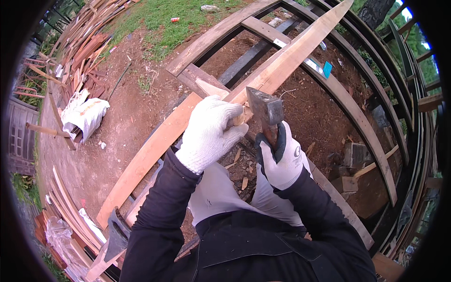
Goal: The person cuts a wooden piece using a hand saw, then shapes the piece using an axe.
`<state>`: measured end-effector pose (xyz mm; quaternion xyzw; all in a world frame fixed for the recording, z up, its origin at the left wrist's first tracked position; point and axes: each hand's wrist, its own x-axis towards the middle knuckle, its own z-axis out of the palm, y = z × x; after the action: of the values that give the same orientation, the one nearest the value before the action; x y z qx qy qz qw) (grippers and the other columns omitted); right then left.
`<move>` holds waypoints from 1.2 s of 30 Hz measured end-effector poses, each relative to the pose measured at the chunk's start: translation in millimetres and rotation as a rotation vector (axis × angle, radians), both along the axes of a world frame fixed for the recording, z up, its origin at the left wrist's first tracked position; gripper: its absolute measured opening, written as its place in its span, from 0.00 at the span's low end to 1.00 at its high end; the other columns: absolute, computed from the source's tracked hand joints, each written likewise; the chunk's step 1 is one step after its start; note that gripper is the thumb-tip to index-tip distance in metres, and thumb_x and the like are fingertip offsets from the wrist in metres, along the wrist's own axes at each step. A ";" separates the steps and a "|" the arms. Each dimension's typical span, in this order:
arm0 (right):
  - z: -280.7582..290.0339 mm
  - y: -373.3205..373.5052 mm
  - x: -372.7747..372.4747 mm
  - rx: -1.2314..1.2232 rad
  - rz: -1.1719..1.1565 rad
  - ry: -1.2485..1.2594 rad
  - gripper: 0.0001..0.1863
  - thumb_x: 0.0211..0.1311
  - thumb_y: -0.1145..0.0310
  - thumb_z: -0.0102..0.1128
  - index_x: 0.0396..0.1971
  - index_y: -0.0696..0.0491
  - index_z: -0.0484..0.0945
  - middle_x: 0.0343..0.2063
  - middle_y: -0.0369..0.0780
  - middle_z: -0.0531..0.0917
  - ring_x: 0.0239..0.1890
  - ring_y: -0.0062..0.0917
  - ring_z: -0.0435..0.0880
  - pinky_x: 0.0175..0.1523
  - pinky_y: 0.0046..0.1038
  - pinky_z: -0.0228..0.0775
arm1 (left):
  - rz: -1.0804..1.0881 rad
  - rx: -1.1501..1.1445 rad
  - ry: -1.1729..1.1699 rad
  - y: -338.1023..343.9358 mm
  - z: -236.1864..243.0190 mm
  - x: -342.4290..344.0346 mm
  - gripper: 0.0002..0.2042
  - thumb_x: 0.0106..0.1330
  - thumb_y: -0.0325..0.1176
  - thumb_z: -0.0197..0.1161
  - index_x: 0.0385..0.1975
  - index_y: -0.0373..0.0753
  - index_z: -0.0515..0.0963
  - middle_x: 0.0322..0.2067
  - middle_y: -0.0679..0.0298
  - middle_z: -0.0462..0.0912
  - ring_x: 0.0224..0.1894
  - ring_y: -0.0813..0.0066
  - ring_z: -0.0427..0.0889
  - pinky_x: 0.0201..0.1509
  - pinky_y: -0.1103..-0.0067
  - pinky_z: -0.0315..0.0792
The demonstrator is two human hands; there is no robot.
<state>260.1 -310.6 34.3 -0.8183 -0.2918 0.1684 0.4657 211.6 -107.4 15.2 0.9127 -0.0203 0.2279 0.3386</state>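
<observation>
My left hand (211,129), in a white knit glove, has its thumb and fingers curled round the rough, chipped near end of a pale wooden plank (296,51). That plank tapers away to the upper right across a dark wooden frame (347,98). In my right hand (284,157), in a white and dark glove, is a hatchet (268,110), gripped high on its handle just under the worn metal head. The hatchet's edge points up and left, close beside the plank's end. Part of that end is hidden by my left fingers.
Another pale board (150,160) curves along my left, near a dark grey tool handle (117,235). A teal piece (327,69) lies on the frame. Wood chips and a block (357,155) are on the dirt. A white sack (87,115) and wood piles (87,51) stand left.
</observation>
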 end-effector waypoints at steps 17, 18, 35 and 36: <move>8.8 -7.0 6.3 0.166 -0.016 -0.122 0.16 0.68 0.76 0.54 0.53 0.63 0.68 0.26 0.43 0.83 0.24 0.25 0.84 0.33 0.28 0.75 | 0.161 -0.269 0.275 -6.1 1.4 -4.6 0.22 0.57 0.37 0.76 0.50 0.35 0.81 0.36 0.58 0.86 0.35 0.71 0.85 0.44 0.76 0.79; 9.3 -5.7 12.6 0.077 0.009 -0.060 0.22 0.66 0.75 0.57 0.58 0.62 0.66 0.33 0.49 0.83 0.32 0.40 0.85 0.39 0.35 0.77 | 0.179 -0.267 0.301 -4.6 0.6 -4.6 0.23 0.58 0.38 0.75 0.51 0.34 0.81 0.38 0.58 0.87 0.37 0.73 0.86 0.46 0.77 0.79; 9.0 4.9 43.4 -0.271 0.250 -0.062 0.18 0.67 0.70 0.58 0.52 0.60 0.67 0.31 0.55 0.83 0.34 0.53 0.85 0.38 0.46 0.76 | 0.279 -0.475 0.264 -13.0 -5.7 -5.9 0.23 0.58 0.39 0.76 0.49 0.31 0.82 0.38 0.52 0.87 0.38 0.64 0.88 0.45 0.73 0.80; 11.4 5.8 40.4 -0.267 0.258 -0.066 0.19 0.66 0.71 0.59 0.53 0.60 0.67 0.31 0.55 0.83 0.34 0.53 0.85 0.38 0.45 0.77 | 0.281 -0.415 0.274 -12.0 -6.3 -5.7 0.23 0.60 0.37 0.75 0.50 0.30 0.80 0.37 0.53 0.88 0.38 0.69 0.89 0.45 0.75 0.82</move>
<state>300.4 -304.8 45.8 -0.8336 -0.3846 0.2372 0.3176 205.9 -119.4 8.9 0.8401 0.1995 0.1462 0.4827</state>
